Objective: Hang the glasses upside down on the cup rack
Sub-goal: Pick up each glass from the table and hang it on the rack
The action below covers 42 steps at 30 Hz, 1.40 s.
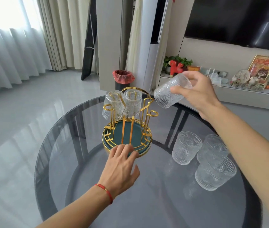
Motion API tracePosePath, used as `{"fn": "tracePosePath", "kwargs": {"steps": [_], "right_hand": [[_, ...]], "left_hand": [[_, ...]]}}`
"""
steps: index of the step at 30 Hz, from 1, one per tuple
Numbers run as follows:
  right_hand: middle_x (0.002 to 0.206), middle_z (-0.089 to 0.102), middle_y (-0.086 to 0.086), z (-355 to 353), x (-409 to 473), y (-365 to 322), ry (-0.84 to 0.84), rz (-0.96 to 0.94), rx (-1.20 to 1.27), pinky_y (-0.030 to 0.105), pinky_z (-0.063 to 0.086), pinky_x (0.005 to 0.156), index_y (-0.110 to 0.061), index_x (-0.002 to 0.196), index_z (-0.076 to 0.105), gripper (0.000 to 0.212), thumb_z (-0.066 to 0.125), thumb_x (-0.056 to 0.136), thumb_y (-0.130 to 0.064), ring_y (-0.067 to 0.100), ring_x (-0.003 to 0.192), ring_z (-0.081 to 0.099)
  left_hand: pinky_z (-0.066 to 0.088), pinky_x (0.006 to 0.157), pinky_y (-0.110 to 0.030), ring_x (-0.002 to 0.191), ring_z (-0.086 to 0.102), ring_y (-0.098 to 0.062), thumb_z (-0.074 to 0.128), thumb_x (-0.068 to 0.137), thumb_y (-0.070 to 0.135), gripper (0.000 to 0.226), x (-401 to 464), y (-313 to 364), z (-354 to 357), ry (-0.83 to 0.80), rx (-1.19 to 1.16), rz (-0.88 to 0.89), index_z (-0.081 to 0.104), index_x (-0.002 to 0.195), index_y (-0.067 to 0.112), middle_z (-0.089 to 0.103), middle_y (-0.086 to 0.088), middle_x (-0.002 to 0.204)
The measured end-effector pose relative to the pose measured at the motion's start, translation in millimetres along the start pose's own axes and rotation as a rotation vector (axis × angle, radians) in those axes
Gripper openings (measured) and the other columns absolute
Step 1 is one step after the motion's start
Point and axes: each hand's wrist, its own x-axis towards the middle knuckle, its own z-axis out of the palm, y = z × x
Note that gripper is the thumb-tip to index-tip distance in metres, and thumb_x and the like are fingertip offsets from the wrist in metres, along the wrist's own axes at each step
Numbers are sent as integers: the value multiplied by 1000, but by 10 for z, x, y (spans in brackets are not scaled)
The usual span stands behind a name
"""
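A gold wire cup rack (147, 104) on a round green base (138, 137) stands mid-table. Two embossed clear glasses (114, 104) (133, 102) hang upside down on its far pegs. My right hand (197, 94) grips a third glass (168, 94), tilted mouth-down, in the air just right of the rack's top. My left hand (120, 168) rests with spread fingers on the near rim of the base. Three more glasses stand upright on the table at right: one (185, 148), one behind (212, 145), one nearest (214, 173).
The round smoked-glass table (84, 170) has its edge on all sides. Beyond it on the floor stands a bin with a red liner (123, 79). A low TV shelf with ornaments (245, 83) runs along the right wall.
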Motion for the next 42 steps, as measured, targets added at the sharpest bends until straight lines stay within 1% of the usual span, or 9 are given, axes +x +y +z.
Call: {"fn": "tracePosePath", "kwargs": {"steps": [3,6,10,17,26,31,37,40,42], "right_hand": [[132,59,-8,92,183,-88,-115,-66,-120,27,41,100,-23,138,62,74,93,71,-31,9,124,52],[123,57,-10,151,300,-145,-209,-109,-223,32,42,101,-25,137,63,75,94,69,-33,12,121,55],[126,57,-9,231,377,-160,-321,-118,-298,36,45,98,-29,137,59,79,95,67,-35,18,117,59],[139,61,-1,402,402,-61,-490,-139,-339,46,43,115,-27,137,57,83,97,65,-24,18,131,55],[138,62,-1,603,416,104,-653,-77,-321,42,37,119,-23,135,56,83,98,64,-12,15,137,51],[142,59,0,683,402,112,-689,-117,-395,41,34,121,-19,139,55,83,97,67,-13,16,140,49],[159,46,3,651,342,115,-708,-109,-462,47,33,122,-21,153,39,95,92,74,-14,21,148,40],[162,41,7,518,209,137,-641,-104,-417,44,35,121,-20,156,35,87,82,83,-9,20,150,38],[158,46,6,331,52,167,-552,-87,-389,43,39,119,-22,153,40,76,75,86,-12,18,145,44]], "left_hand": [[48,98,-41,105,53,-24,58,83,39,31,-6,-3,25,0,19,13,63,110,23,56,1,116],[48,97,-40,104,53,-24,60,81,38,31,-6,2,39,-5,33,7,64,108,22,57,1,115],[47,96,-40,103,54,-25,62,80,35,31,-3,14,54,-4,48,2,65,108,22,57,0,115],[51,96,-42,101,56,-26,60,81,35,32,4,40,20,-26,72,-3,65,108,20,60,-2,115],[51,100,-43,101,56,-26,59,81,35,32,7,58,32,-30,75,-11,65,109,19,59,-2,113],[50,99,-43,101,54,-26,57,81,36,33,10,58,55,-42,80,-17,64,108,19,58,-2,113],[50,98,-44,100,56,-27,57,81,33,31,13,73,32,-49,80,-19,63,107,18,59,-3,112],[52,95,-45,100,58,-28,62,78,31,31,12,94,-6,-64,91,-8,64,106,18,60,-5,112],[54,94,-45,101,59,-30,65,76,28,31,13,132,-47,-69,96,3,65,105,16,61,-8,113]]}}
